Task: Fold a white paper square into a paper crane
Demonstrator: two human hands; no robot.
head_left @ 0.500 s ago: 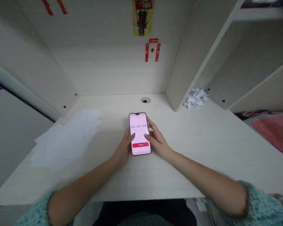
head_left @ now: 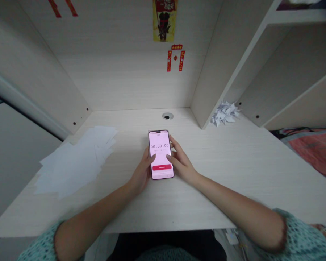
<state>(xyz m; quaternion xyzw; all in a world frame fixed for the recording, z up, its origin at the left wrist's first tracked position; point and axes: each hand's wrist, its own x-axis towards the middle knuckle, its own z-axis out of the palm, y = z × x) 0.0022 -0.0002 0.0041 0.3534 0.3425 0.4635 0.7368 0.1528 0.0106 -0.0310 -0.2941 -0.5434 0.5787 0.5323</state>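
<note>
So there's a smartphone (head_left: 161,159) at the middle of the table (head_left: 220,159), lit up pink and reading 00:00:00 above a red on-screen button (head_left: 162,167). Can't tell if it's flat on the tabletop or slightly lifted. Left hand (head_left: 141,169) grips one long edge, right hand (head_left: 185,167) the other, thumbs over the glass. Good spot to hold it, imo: I'd guess it's light and stiff, but slick and crackable if dropped, so long edges beat pinching the face. Off to the left, overlapping white paper sheets (head_left: 76,159); back right, a heap of paper scraps (head_left: 225,113) by the upright panel (head_left: 214,69).
</note>
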